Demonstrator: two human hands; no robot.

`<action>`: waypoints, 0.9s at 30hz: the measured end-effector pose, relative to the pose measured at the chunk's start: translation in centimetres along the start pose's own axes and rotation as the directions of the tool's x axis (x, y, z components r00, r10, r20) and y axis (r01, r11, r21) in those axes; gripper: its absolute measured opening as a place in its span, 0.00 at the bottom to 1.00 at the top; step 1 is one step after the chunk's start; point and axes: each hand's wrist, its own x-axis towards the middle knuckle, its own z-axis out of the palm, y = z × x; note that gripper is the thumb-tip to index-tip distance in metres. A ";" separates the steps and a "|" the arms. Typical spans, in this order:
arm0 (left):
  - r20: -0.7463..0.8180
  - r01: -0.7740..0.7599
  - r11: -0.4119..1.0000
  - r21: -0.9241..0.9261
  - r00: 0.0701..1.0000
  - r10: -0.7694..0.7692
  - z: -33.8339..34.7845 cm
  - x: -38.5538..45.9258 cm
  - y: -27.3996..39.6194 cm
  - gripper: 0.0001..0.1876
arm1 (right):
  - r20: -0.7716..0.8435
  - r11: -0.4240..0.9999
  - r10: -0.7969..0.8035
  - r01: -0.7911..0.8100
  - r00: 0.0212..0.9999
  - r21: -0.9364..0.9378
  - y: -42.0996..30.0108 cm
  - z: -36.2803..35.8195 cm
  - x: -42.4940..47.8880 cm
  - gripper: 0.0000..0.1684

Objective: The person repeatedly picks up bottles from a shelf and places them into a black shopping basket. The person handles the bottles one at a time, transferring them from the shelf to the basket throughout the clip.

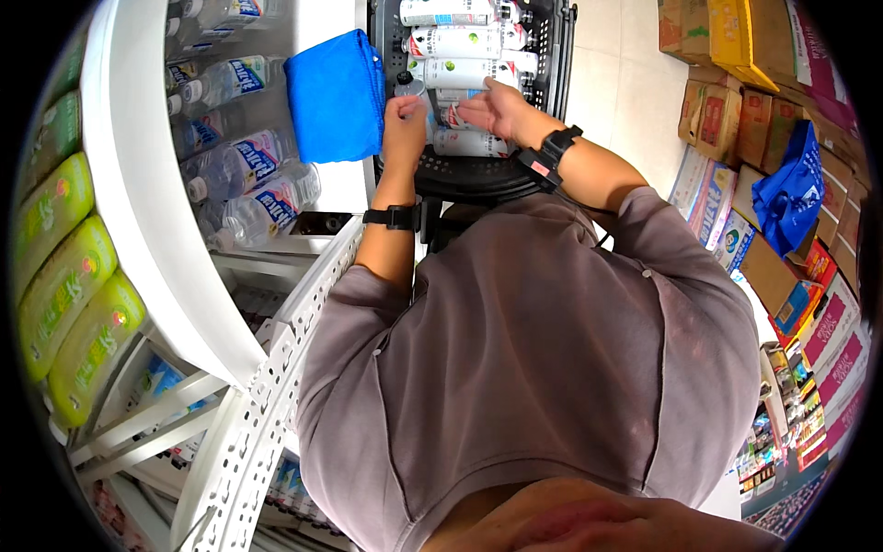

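Note:
A black plastic basket [459,176] stands before me, with several white bottles [455,41] lying in it on their sides. Over its near part is my right hand [497,110], fingers spread and holding nothing, its thumb close to one white bottle. My left hand [405,127] is at the basket's left side with its fingers curled. Just behind those fingers a clear bottle with a dark cap [412,86] leans; whether I grip it is hidden. Left of that hand, a folded blue cloth [334,96] lies at the edge of a white shelf [331,190].
Large clear bottles [255,155] with blue labels lie on the shelf at left. Green packs [65,297] sit farther left, beyond a white panel. A perforated metal upright [276,352] runs beside my left arm. Stacked cartons [717,117] and a blue bag [790,190] line the right.

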 end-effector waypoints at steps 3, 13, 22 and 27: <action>0.280 0.256 0.907 -0.336 0.946 -0.164 -0.4 -2.0 3.9 0.10 | 0.161 0.996 0.036 -0.023 0.986 -0.082 -1.2 -1.6 -3.9 0.29; 0.346 0.216 0.703 -0.677 0.937 0.045 -3.9 -8.4 11.0 0.09 | 0.694 0.919 -0.393 0.228 0.603 0.321 -5.1 -5.4 -20.6 0.19; 0.150 0.033 0.572 -0.819 0.976 0.158 -12.1 -23.8 10.9 0.07 | 0.913 0.999 0.021 0.037 0.407 -0.040 3.4 2.4 -20.4 0.23; -0.100 -0.162 0.384 -0.909 0.979 0.175 -17.6 -36.1 7.6 0.07 | 0.925 0.970 0.221 0.028 0.310 -0.241 10.5 6.9 -24.6 0.20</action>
